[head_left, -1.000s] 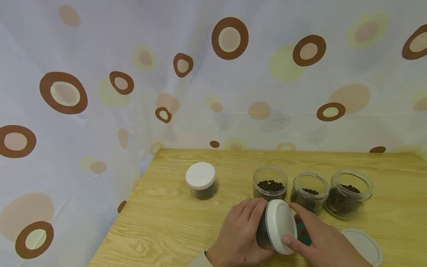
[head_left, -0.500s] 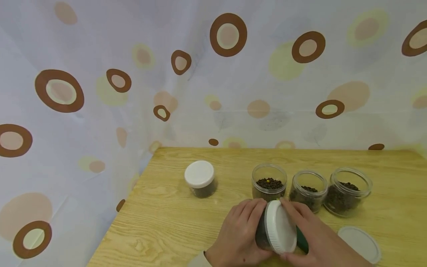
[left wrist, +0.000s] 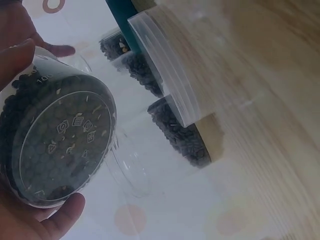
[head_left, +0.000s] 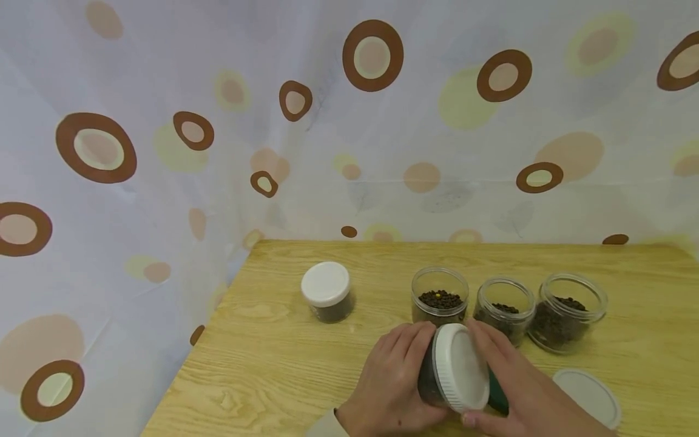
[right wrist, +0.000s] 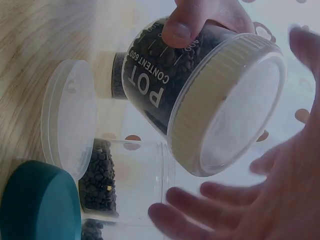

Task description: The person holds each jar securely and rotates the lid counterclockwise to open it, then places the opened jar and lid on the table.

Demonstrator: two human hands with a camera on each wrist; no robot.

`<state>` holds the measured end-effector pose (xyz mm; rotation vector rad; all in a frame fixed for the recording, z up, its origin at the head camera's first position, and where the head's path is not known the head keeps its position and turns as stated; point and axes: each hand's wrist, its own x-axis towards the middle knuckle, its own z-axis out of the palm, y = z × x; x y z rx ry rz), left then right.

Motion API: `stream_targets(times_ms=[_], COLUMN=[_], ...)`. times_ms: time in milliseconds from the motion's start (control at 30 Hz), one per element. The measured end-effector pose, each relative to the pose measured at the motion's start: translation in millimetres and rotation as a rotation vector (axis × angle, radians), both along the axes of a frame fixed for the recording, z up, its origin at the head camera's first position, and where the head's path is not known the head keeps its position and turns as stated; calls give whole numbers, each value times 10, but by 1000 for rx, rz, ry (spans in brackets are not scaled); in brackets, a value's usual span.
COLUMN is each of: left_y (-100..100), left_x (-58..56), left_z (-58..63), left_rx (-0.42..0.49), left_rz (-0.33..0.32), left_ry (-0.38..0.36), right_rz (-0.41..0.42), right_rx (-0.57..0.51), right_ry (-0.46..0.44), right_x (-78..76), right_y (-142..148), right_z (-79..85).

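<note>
A clear plastic jar (right wrist: 157, 75) of dark pellets is tilted, its ribbed white lid (head_left: 464, 370) on it and facing right. My left hand (head_left: 390, 376) grips the jar's body, thumb and fingers around its side, as the left wrist view also shows from the jar's base (left wrist: 67, 145). Beside the lid, my right hand (head_left: 519, 382) has its fingers spread; in the right wrist view they stand apart from the lid. Behind the hands are three lidless jars of dark pellets: a left one (head_left: 439, 313), a middle one (head_left: 508, 331) and a right one (head_left: 559, 337).
On the wooden table (head_left: 262, 364), another white-lidded jar (head_left: 327, 291) stands at the back left. A loose white lid (head_left: 590, 397) lies at the right. A teal lid-like object (right wrist: 42, 205) sits near it, partly behind my right hand. Patterned cloth (head_left: 306, 152) hangs behind.
My right thumb has moved from the lid's face to below its lower edge, while the fingers shifted along the rim. The left hand keeps its grip on the jar. The view has shifted slightly.
</note>
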<state>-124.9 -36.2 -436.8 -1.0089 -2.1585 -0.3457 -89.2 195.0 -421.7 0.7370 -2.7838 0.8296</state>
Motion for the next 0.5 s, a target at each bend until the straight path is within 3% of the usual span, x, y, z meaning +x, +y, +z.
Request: stream_targets(times_ms=[167,233,367,500], left_y=[-4,3,24,31], left_x=[7,12,25,28], left_z=[4,3,-2,-15], left_rx=[-30,-40,-56,-59], left_rz=[18,20,22,22], left_ry=[-2,20,62,64], right_rz=[-116,-133,-129,-118], right_rx=[-24,-33,3,28], right_ry=[-364,-454,-458,-359], right_x=[-37,-45,-40,-28], right_y=[25,12,-40,-66], right_z=[22,29,21,-10])
